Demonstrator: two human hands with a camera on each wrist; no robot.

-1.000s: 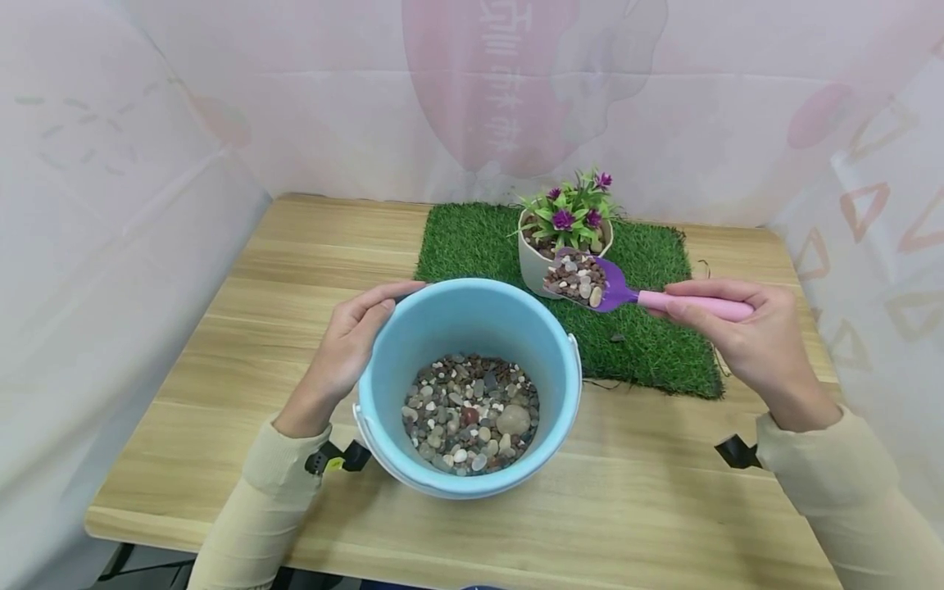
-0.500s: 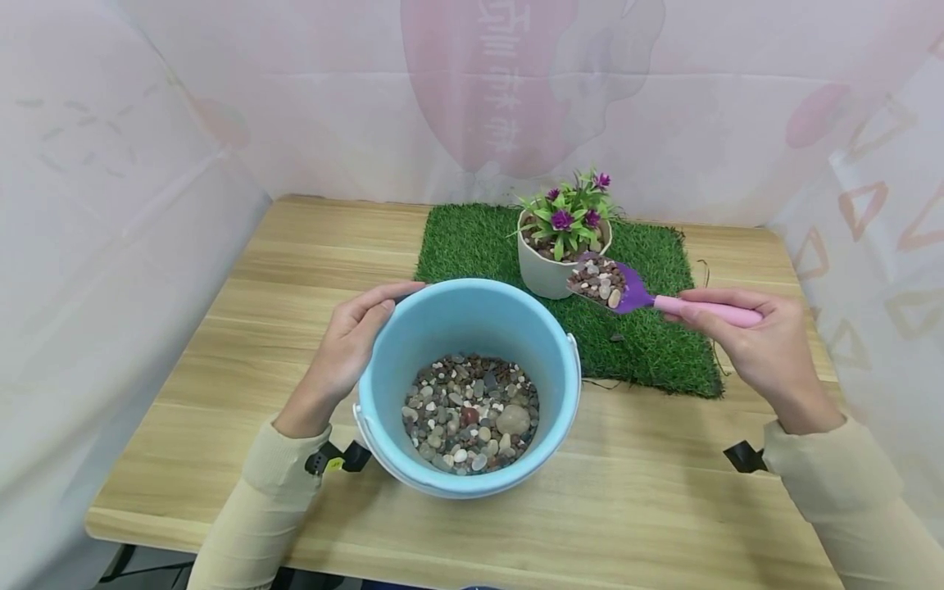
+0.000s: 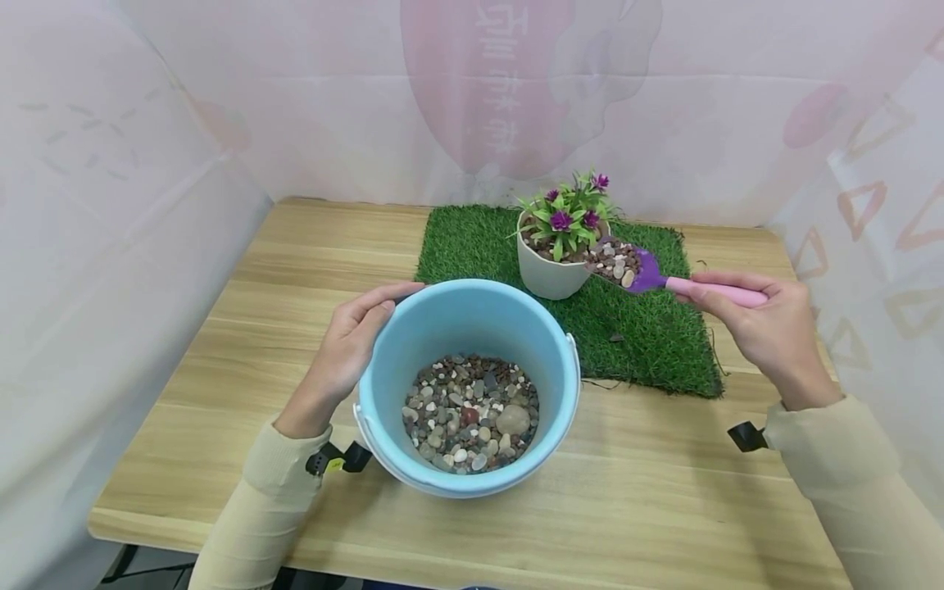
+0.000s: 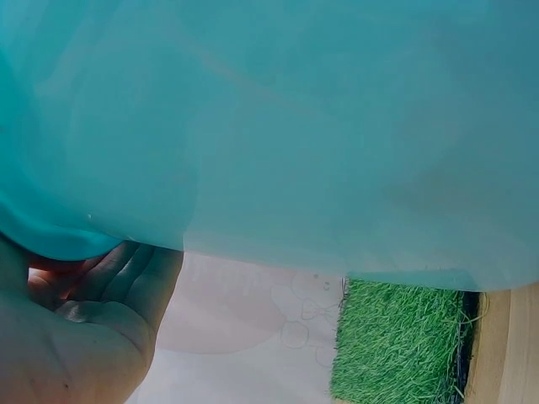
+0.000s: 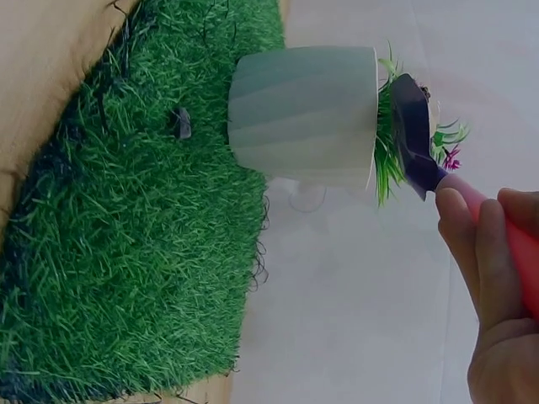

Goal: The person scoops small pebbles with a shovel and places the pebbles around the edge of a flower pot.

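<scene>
My right hand [image 3: 767, 328] grips the pink handle of a small garden trowel [image 3: 649, 272] with a purple blade. The blade is heaped with small pebbles [image 3: 618, 260], level or nearly so, at the right rim of a white flowerpot [image 3: 549, 274]. In the right wrist view the blade [image 5: 411, 126] hangs just beyond the pot's mouth, beside the leaves. Purple flowers and green leaves [image 3: 564, 217] rise from the pot, with stones around their base. My left hand [image 3: 342, 348] holds the upper left rim of a light blue bucket [image 3: 472, 307]; some fingers are hidden behind it.
Multicoloured pebbles [image 3: 468, 418] cover the bucket's bottom. The flowerpot stands on a green artificial grass mat [image 3: 664, 344], where a small dark stone [image 3: 616, 338] lies. Beneath everything is a wooden table [image 3: 243, 328], with pale printed curtains behind and at both sides.
My right hand has carried the loaded trowel rightward, then slightly up, from in front of the flowerpot to its right rim. The left hand and bucket have stayed in place.
</scene>
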